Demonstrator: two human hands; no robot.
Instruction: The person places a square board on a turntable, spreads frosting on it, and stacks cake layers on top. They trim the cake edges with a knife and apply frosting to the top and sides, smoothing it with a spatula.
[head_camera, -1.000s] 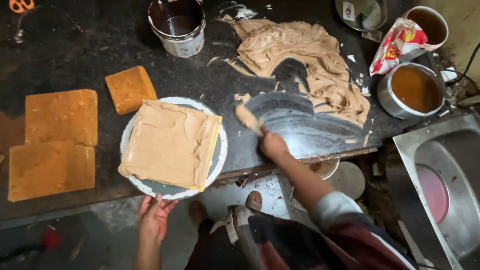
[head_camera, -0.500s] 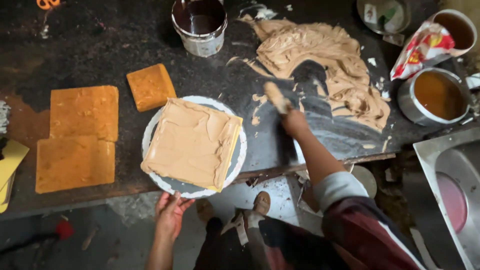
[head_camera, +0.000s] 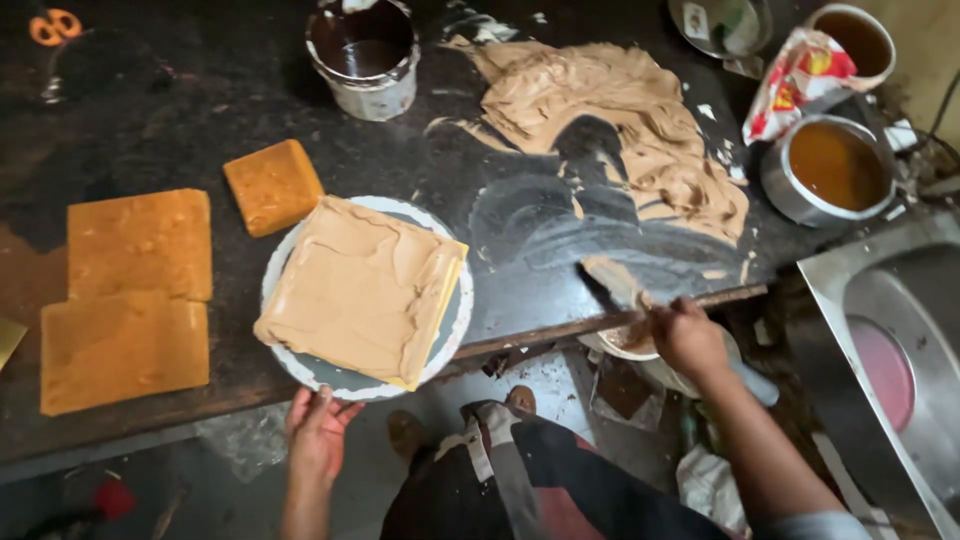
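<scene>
A square cake (head_camera: 365, 290) covered in light brown cream sits on a round grey board (head_camera: 452, 330) at the counter's front edge. My left hand (head_camera: 318, 430) touches the board's near rim from below. My right hand (head_camera: 688, 340) grips a palette knife (head_camera: 615, 283) smeared with cream, held over the counter edge to the right of the cake. A large smear of the same cream (head_camera: 620, 130) spreads over the dark counter behind the knife.
Three bare yellow sponge slabs (head_camera: 140, 245), (head_camera: 125, 350), (head_camera: 273, 185) lie left of the cake. A bucket of dark liquid (head_camera: 362, 55) stands at the back. Two pots of brown liquid (head_camera: 835, 165), (head_camera: 855, 40), a red and white packet (head_camera: 795, 80) and a steel sink (head_camera: 890, 360) are at right.
My right hand with the knife has drawn back from the cream smear near the cake to the counter's front edge at right. My left hand stays at the board's rim.
</scene>
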